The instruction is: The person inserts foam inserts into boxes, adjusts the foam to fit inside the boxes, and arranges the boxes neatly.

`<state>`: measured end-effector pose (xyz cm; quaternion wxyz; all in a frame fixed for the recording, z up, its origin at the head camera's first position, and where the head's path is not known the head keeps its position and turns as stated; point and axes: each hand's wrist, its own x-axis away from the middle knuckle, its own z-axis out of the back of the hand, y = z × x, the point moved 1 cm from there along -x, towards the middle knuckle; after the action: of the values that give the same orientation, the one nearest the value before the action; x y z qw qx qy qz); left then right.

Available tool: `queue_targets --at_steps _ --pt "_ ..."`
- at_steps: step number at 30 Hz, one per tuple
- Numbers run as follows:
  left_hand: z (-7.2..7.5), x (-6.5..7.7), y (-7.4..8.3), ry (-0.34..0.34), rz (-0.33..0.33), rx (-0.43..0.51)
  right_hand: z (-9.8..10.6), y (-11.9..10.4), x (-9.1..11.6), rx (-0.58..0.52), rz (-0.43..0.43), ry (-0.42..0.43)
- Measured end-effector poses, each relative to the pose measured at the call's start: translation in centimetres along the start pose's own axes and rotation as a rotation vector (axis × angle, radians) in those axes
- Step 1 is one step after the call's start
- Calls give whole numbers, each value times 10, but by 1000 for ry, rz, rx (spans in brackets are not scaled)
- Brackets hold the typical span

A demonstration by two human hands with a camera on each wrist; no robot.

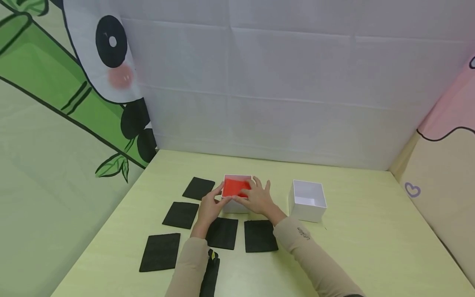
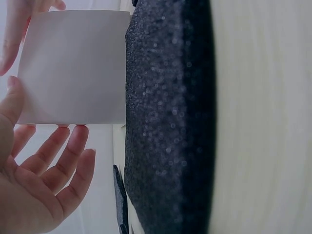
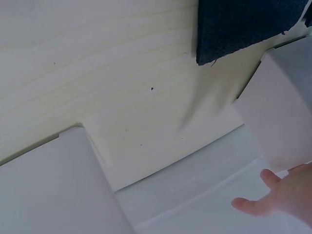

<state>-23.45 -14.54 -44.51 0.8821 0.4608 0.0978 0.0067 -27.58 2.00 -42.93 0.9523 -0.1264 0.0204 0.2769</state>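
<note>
Left hand [image 2: 41,187]: thumb, fingertips at white box [image 2: 73,68]; right hand [image 2: 15,27] opposite; black pad [image 2: 161,117] near.

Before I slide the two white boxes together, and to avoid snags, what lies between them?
Bare tabletop, partly overhung by the right hand; the head view shows it.

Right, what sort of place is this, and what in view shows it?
Probably a staged indoor tabletop workspace: a pale wood-grain table, a creased white backdrop hanging behind it, and a cartoon bamboo print at the picture's left.
</note>
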Motion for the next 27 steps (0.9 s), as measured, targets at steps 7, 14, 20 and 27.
queue_targets --at_steps 7,14,20,27 --pt "1 0 1 -4 5 -8 -1 0 -3 42 -10 -29" --pt "1 1 2 -1 6 -5 -1 0 -2 19 9 -12" --pt "1 1 3 -7 21 15 -2 4 1 -30 75 75" --pt "1 1 2 -6 24 13 1 7 5 -108 99 119"
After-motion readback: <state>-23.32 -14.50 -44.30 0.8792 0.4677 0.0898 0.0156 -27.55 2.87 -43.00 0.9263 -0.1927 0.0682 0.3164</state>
